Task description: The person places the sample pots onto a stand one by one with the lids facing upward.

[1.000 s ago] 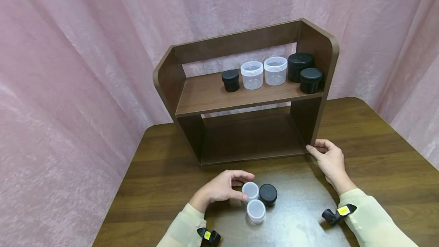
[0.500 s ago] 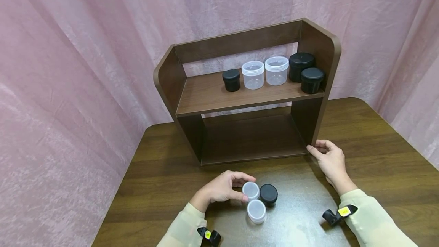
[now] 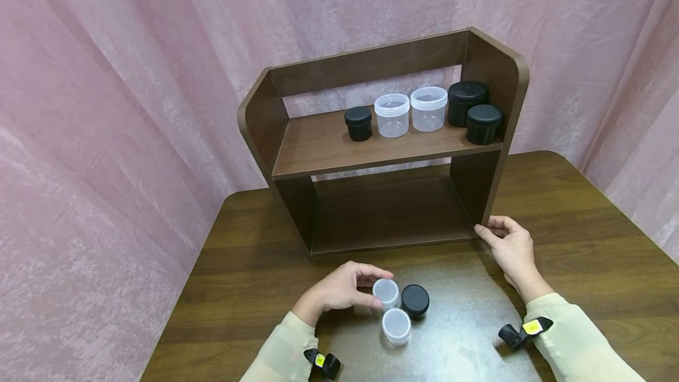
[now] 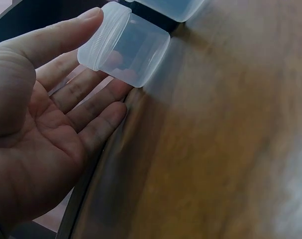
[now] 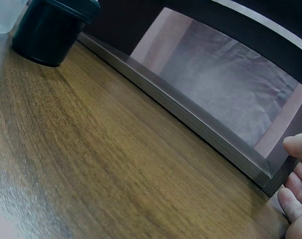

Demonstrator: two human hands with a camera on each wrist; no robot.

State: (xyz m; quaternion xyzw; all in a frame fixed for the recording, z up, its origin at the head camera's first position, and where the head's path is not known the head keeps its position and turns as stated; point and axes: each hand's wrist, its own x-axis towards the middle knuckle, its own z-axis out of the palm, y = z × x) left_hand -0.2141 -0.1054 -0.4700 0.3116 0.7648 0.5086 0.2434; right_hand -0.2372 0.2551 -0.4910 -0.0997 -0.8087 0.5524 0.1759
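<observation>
A small clear jar with a frosted lid (image 3: 386, 290) stands on the table, and my left hand (image 3: 342, 290) holds it between thumb and fingers. From the left wrist, the thumb lies across the lid of this jar (image 4: 145, 42), with fingertips showing behind its clear wall. Close against it are a second clear jar (image 3: 396, 327) and a small black jar (image 3: 415, 300). My right hand (image 3: 511, 254) grips the lower right front corner of a brown two-tier shelf (image 3: 339, 161), thumb at the front edge, fingers along the outer side.
On the upper tier stand a small black jar (image 3: 358, 124), two larger clear jars, one of them the left clear jar (image 3: 393, 119), and two black jars at the right, including a big black jar (image 3: 467, 102). A pink curtain (image 3: 159, 75) hangs behind the wooden table (image 3: 239, 299).
The clear jar in my left hand has shifted very slightly left and away from me, parting a little from the black jar. My right hand stays at the shelf corner.
</observation>
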